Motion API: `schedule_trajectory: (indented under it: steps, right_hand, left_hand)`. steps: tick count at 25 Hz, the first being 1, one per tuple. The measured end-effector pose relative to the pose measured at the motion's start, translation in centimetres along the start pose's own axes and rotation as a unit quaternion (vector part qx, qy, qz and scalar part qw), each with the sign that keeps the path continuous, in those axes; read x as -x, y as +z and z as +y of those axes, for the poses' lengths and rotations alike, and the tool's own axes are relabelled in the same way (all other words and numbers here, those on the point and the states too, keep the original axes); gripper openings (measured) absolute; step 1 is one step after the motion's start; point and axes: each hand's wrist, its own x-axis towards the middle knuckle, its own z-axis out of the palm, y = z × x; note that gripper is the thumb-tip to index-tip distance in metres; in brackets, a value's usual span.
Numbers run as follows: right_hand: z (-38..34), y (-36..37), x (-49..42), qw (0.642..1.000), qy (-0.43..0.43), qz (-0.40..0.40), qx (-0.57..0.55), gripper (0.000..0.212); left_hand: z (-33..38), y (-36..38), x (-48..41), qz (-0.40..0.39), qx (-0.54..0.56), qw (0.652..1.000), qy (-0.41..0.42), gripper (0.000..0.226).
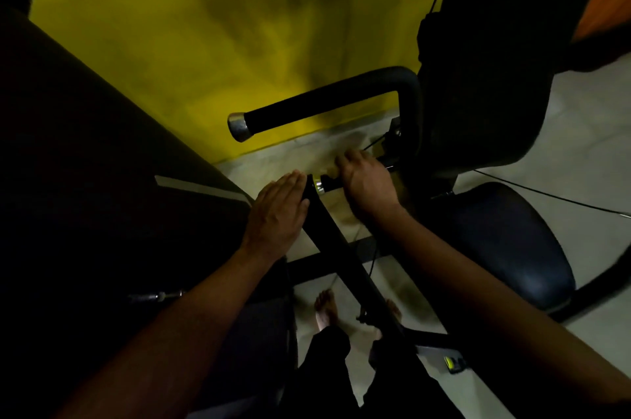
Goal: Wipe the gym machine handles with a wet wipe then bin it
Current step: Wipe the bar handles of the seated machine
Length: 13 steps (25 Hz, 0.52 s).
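Two black handles stick out from the gym machine. The upper handle (324, 104) has a chrome end cap and nothing touches it. My right hand (367, 181) curls round the lower handle (322, 184), just right of its chrome ring. A pale scrap at my right fingertips may be the wet wipe (330, 172); the dim light keeps me from being sure. My left hand (278, 212) lies flat with straight fingers against the left side of the slanted black bar (341, 254) that runs down from the lower handle's end.
A black seat pad (505, 241) sits to the right, with a tall dark back pad (478, 77) above it. A yellow wall (205, 42) stands behind. A thin cable (546, 194) crosses the pale floor. My bare feet (326, 311) are below. A large dark pad (85, 145) fills the left.
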Motion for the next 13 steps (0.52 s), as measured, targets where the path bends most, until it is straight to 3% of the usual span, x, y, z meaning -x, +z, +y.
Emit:
schedule_trajectory:
  steps: [2, 4, 6, 7, 8, 10, 11, 12, 13]
  right_hand:
    - [-0.5, -0.1, 1.1, 1.0, -0.023, 0.011, -0.009, 0.027]
    - [-0.8, 0.6, 2.9, 0.995, -0.01, 0.083, -0.055, 0.03]
    - [-1.3, 2.0, 4.4, 0.971, 0.089, 0.165, -0.146, 0.026]
    - [-2.2, 2.6, 4.5, 0.934, 0.174, 0.202, -0.238, 0.023]
    - [-3.7, 2.8, 4.3, 0.862, 0.274, 0.238, -0.354, 0.02]
    - [-6.8, 3.0, 3.0, 0.615, 0.449, 0.294, -0.577, 0.014]
    - [-7.8, 3.3, 2.3, 0.487, 0.498, 0.301, -0.651, 0.011]
    - [-8.1, 3.5, 1.7, 0.388, 0.512, 0.29, -0.71, 0.01]
    - [-7.8, 4.1, 1.3, 0.319, 0.499, 0.267, -0.76, 0.015]
  left_hand:
    - [0.0, 0.1, -0.2, 0.0, 0.023, 1.0, -0.006, 0.053]
    - [0.0, 0.3, -0.6, -0.001, 0.043, 0.999, -0.011, 0.054]
    - [-0.2, 0.5, -0.7, 0.003, 0.049, 0.999, -0.006, 0.053]
    - [-0.2, 0.6, -0.8, 0.007, 0.048, 0.999, -0.004, 0.053]
    - [-0.3, 0.7, -0.8, 0.011, 0.045, 0.999, -0.003, 0.052]
    - [-0.3, 0.8, -0.8, 0.014, 0.041, 0.999, -0.004, 0.053]
    - [-0.3, 0.8, -0.8, 0.014, 0.041, 0.999, -0.004, 0.053]
    - [-0.2, 0.8, -0.7, 0.016, 0.04, 0.999, -0.003, 0.053]
    - [-0.2, 0.8, -0.7, 0.017, 0.04, 0.999, -0.001, 0.052]
